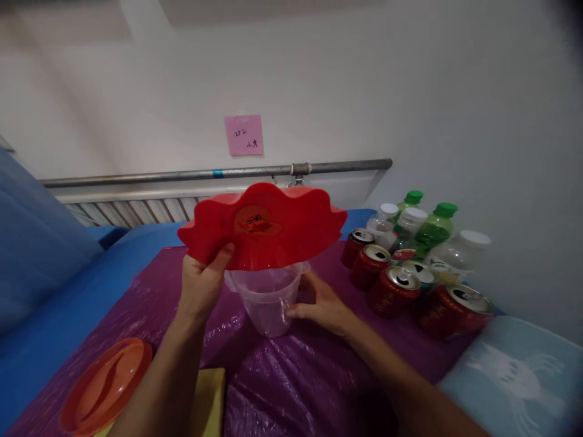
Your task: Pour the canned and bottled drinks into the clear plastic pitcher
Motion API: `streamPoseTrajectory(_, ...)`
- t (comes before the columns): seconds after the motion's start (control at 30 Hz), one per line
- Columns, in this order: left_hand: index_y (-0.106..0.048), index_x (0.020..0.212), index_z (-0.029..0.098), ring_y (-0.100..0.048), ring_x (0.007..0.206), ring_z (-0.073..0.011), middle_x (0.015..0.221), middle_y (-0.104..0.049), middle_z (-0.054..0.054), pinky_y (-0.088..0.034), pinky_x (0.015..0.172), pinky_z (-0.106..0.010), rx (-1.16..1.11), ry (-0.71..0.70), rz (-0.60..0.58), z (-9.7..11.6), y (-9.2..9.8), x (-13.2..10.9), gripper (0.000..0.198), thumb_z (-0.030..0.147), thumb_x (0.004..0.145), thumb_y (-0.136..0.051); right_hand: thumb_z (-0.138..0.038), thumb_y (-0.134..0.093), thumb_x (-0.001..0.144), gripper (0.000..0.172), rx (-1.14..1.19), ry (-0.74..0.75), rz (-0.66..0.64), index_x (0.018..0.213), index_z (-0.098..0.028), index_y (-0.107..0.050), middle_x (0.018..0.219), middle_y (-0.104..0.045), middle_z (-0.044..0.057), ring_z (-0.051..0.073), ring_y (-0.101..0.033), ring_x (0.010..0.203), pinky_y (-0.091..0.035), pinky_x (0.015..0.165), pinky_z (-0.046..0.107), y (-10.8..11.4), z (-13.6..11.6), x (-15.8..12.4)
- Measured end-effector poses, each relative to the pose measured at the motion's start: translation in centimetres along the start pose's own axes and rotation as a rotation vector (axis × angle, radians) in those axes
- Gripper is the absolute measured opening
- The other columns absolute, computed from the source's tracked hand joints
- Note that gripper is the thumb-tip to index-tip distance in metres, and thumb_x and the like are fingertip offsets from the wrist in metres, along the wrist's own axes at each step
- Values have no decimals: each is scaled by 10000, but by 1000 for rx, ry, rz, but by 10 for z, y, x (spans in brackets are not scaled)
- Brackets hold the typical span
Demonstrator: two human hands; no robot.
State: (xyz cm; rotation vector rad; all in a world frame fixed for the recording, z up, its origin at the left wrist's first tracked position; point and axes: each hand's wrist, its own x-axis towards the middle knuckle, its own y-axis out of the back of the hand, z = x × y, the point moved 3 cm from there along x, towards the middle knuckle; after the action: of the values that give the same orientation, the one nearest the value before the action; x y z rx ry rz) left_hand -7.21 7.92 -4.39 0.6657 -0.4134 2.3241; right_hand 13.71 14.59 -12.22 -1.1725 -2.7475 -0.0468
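Observation:
A red wavy-edged plate [291, 227] is held tilted by my left hand [204, 279], thumb on its upper face and the other fingers mostly hidden. There is a dark pattern in a lighter patch on the plate. Under the plate's near edge stands a clear plastic container [268, 306], tapering toward its base. My right hand [321, 303] grips this container from the right, thumb toward me and fingers behind it. Part of the container's opening is covered from view by the plate; whether the two touch, I cannot tell.
Purple plastic sheeting [282, 388] covers the blue table [59, 321]. Several opened cans [394, 291] and capped bottles [435, 224] crowd the right side. At lower left are an orange divided dish [107, 382] and a yellow cloth [209, 400]. A pipe [173, 176] runs along the wall.

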Motion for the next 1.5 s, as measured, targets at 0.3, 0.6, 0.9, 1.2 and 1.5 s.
streamPoseTrajectory(0.3,-728,911,199,-669,837,-187,892,-728,6,-550,749,-277,24,-16,-10,7,0,-4,244,287,684,-744,-279,-836,584,656,-12,-25,-8,1180,-278,-561,1189,-626,46,247,-592,1045,-489,895,408,-1,-5,0)
streamPoseTrajectory(0.6,-714,927,189,-670,832,-192,892,-725,-1,-559,753,-292,15,-3,-2,7,-3,-3,311,362,674,-761,-273,-827,612,650,-19,-18,-14,1197,-274,-544,1166,-640,36,240,-608,1034,-493,901,406,-1,-4,-1)
streamPoseTrajectory(0.9,-717,930,191,-663,838,-186,901,-721,0,-559,775,-290,19,-26,69,9,-2,-5,300,340,675,-769,-316,-847,592,783,-4,-24,-13,1292,-282,-498,1213,-619,62,249,-604,1035,-495,891,416,0,1,0)
streamPoseTrajectory(1.2,-724,910,201,-654,802,-173,871,-717,10,-560,754,-283,-21,-23,61,9,-2,-4,284,326,663,-787,-340,-850,598,708,-17,-28,-12,1227,-273,-532,1185,-626,62,247,-601,1026,-483,894,420,0,-1,-1)
streamPoseTrajectory(1.5,-736,923,191,-662,824,-177,888,-724,5,-557,791,-290,26,-12,40,11,-1,-6,286,326,675,-779,-359,-843,602,707,-33,-19,-16,1230,-265,-533,1182,-627,55,238,-593,1019,-474,890,401,0,0,-1)
